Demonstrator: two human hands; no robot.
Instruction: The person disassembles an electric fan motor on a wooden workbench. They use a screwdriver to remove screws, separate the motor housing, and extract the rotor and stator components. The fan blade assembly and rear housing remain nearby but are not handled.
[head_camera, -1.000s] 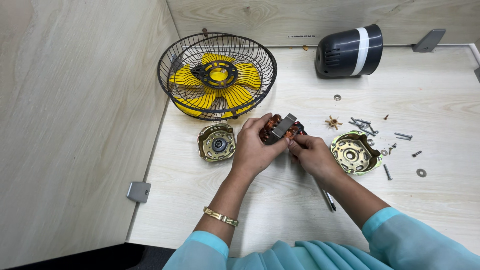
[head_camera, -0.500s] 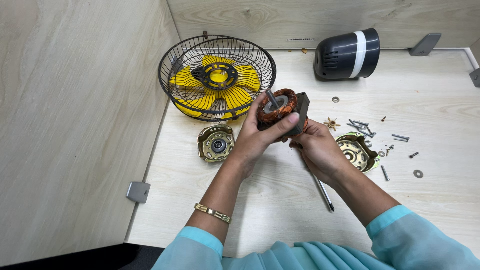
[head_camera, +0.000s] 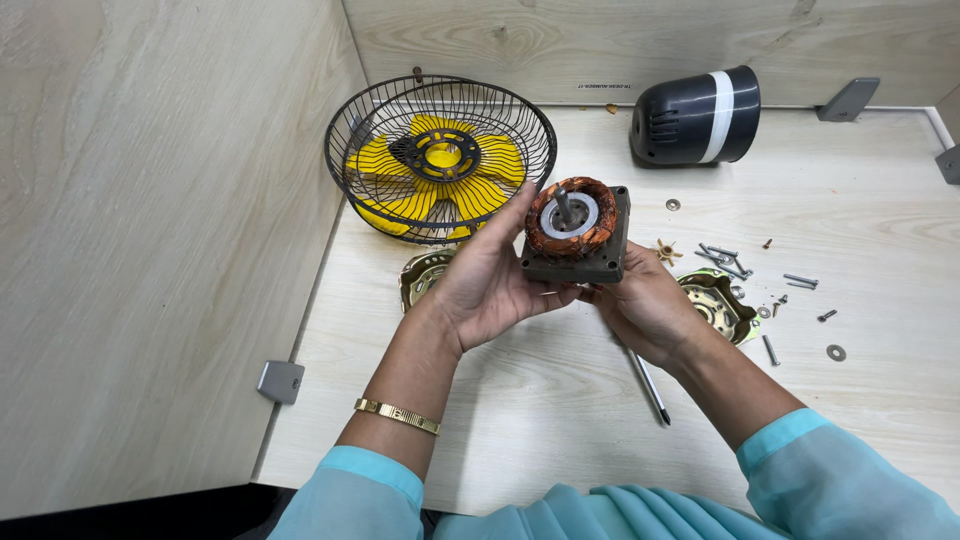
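Head view shows us at a pale wooden table (head_camera: 860, 200), holding a fan motor stator (head_camera: 577, 232) lifted just above it — copper windings ringing a steel rotor and shaft, set in a dark square lamination block. Our left hand (head_camera: 490, 280) cups the block's left side, fingers wrapped up around the windings; our right hand (head_camera: 645, 305) supports it from beneath and to the right, so both hands grip it firmly. We judge the step in hand to be inspection of the bare motor core, and any next move would call for a steady two-handed hold, since the shaft end points up and the block looks heavy. Behind it, the black wire fan guard (head_camera: 440, 160) sits like a bowl with the yellow fan blade (head_camera: 440, 175) inside. Two brass-coloured end covers (head_camera: 720, 300) lie either side, with loose screws (head_camera: 800, 281) and a black motor housing (head_camera: 697, 115) beyond.
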